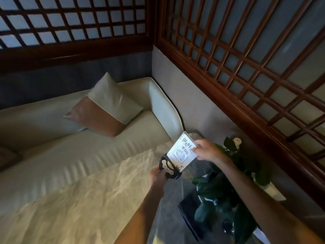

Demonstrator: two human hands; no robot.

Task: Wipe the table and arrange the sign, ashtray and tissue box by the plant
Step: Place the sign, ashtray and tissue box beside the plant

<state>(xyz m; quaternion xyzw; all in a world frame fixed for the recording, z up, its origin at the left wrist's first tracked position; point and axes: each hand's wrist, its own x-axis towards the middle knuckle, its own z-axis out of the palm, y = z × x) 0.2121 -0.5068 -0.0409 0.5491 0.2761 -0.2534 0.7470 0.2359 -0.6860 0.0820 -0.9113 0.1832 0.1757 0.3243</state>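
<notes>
A white acrylic sign (181, 150) with black characters and a QR code sits in a black carved stand (168, 169). Both my hands hold it in the air above the table's far end. My left hand (157, 175) grips the black stand from below. My right hand (207, 150) pinches the sign's upper right edge. Just to the right is the dark green plant (226, 189) with a pale flower bud (237, 140). A dark box (191, 213), perhaps the tissue box, lies under the leaves. No ashtray is visible.
The grey table surface (168, 217) runs under my arms. A cream sofa (79, 148) with a grey and brown cushion (103, 106) stands to the left. Dark wooden lattice screens (246, 67) close the corner behind and to the right.
</notes>
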